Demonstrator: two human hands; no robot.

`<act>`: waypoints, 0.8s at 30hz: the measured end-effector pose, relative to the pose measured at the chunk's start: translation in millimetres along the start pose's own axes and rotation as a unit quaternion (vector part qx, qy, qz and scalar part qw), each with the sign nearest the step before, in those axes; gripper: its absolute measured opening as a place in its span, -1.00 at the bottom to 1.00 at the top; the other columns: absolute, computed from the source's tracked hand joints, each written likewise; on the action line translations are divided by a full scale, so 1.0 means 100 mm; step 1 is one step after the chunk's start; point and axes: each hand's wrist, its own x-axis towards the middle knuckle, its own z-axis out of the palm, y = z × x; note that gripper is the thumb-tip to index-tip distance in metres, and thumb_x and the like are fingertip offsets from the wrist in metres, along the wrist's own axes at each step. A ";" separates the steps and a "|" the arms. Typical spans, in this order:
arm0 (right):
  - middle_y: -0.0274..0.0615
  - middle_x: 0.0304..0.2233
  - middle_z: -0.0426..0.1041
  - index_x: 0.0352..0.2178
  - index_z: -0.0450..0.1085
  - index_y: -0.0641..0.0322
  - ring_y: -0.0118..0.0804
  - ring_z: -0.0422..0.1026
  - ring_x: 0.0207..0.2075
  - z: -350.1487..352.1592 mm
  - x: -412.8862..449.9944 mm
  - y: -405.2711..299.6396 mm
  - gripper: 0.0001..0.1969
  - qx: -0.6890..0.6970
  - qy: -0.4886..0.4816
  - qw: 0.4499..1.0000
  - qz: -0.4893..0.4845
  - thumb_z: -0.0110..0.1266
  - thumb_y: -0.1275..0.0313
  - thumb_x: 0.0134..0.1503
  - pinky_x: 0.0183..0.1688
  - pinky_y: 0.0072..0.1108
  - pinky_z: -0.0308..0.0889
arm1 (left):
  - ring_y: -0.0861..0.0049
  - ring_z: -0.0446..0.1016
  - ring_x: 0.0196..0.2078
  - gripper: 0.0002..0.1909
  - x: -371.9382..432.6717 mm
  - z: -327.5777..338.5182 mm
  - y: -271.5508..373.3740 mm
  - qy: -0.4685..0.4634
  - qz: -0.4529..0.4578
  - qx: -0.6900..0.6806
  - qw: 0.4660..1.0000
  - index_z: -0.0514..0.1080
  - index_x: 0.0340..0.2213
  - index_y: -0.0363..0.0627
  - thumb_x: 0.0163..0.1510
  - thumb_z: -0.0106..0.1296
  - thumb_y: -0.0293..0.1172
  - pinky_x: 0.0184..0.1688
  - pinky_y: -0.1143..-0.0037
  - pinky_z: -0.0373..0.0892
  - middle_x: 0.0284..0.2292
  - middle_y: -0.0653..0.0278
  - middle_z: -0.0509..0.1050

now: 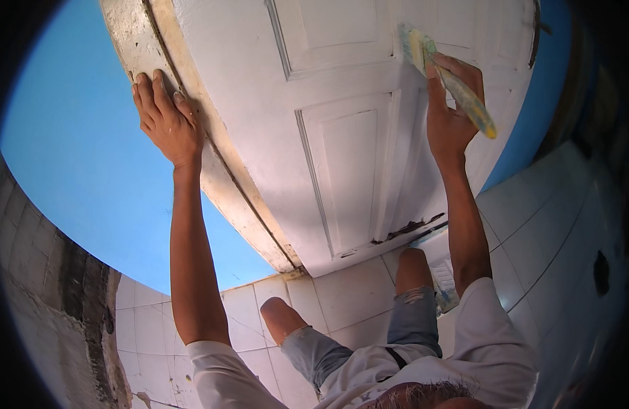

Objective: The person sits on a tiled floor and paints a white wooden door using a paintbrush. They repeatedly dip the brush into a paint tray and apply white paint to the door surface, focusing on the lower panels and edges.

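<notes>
A white panelled door (273, 133) fills the middle of the view, with damaged, dark spots along its bottom edge. My right hand (455, 99) grips a paint-stained paintbrush (460, 92) near its ferrule. The pale, paint-coated bristles touch or nearly touch the door between its upper panels; the handle slants down to the right. My left hand (169, 117) rests flat on the worn, cream-coloured door frame (212, 168), its fingers spread a little and holding nothing. The frame's paint is chipped and dirty.
A bright blue wall (79, 133) lies left of the frame. White floor tiles (345, 296) stretch below the door. A paint-smeared tray or container (445, 286) sits by my right knee, partly hidden by my arm. Rough, broken masonry (74, 317) stands at lower left.
</notes>
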 end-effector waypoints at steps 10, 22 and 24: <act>-0.22 -0.29 0.55 -0.18 0.50 0.16 -0.24 0.58 -0.33 0.00 0.18 -0.24 -0.77 -0.045 -0.158 0.985 0.053 0.24 0.55 0.10 -0.26 -0.51 0.49 | 0.11 0.02 0.42 -0.48 -0.01 -0.03 -0.06 -0.005 -0.008 0.002 1.000 0.17 0.31 0.05 0.35 -0.25 -0.25 0.35 0.17 0.03 0.35 0.14 0.12; -0.01 -0.39 0.57 -0.30 0.50 0.37 -0.14 0.58 -0.36 0.24 1.23 -0.12 -0.84 -0.164 -0.145 0.940 -0.262 0.24 0.51 0.08 -0.24 -0.43 0.46 | 0.18 0.04 0.42 -0.50 -0.02 0.04 -0.04 0.019 -0.002 -0.015 1.000 0.19 0.30 0.11 0.37 -0.25 -0.24 0.32 0.19 0.07 0.34 0.21 0.15; -0.14 -0.14 0.53 -0.08 0.49 0.18 -0.16 0.55 -0.16 0.07 1.09 0.12 -0.65 -0.242 -0.182 0.899 -0.317 0.18 0.64 0.07 -0.11 -0.43 0.50 | 0.19 0.05 0.41 -0.50 -0.03 0.05 -0.04 0.021 -0.005 -0.017 1.000 0.20 0.30 0.12 0.37 -0.24 -0.24 0.31 0.20 0.08 0.34 0.23 0.16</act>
